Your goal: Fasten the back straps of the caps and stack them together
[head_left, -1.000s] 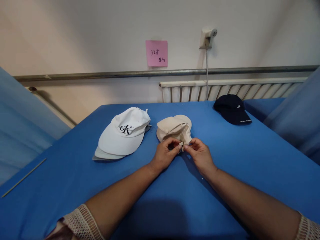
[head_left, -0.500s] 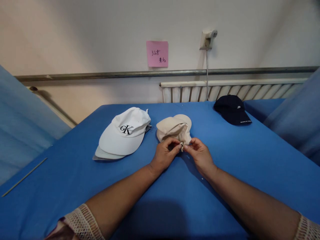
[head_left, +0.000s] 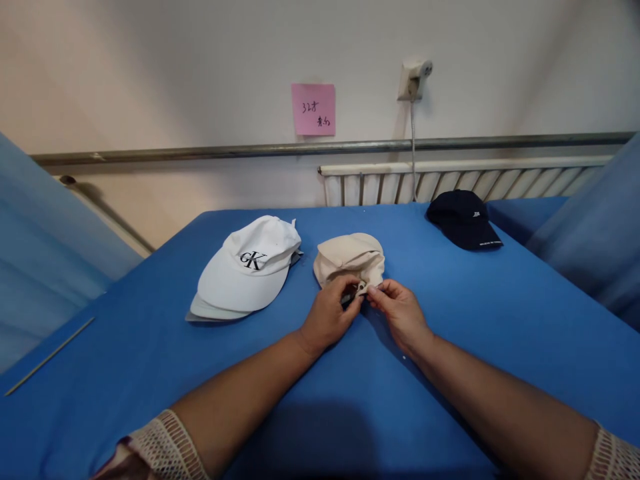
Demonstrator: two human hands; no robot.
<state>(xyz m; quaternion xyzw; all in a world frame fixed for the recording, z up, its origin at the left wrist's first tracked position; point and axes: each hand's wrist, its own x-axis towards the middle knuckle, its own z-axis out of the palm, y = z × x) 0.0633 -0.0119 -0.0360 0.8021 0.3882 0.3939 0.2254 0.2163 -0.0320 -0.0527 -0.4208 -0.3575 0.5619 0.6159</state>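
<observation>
Both hands, left hand (head_left: 327,313) and right hand (head_left: 400,312), crept forward, pinching the beige cap (head_left: 349,257).

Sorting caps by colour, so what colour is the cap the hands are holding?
Beige cap, pinched at its near edge by both hands; the head view shows it.

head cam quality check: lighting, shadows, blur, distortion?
Head view: soft, even light, no glare; a dim shadow on the blue sheet between the forearms; wide-angle bowing of the wall rail; beige cap, left hand and right hand sharp.
</observation>
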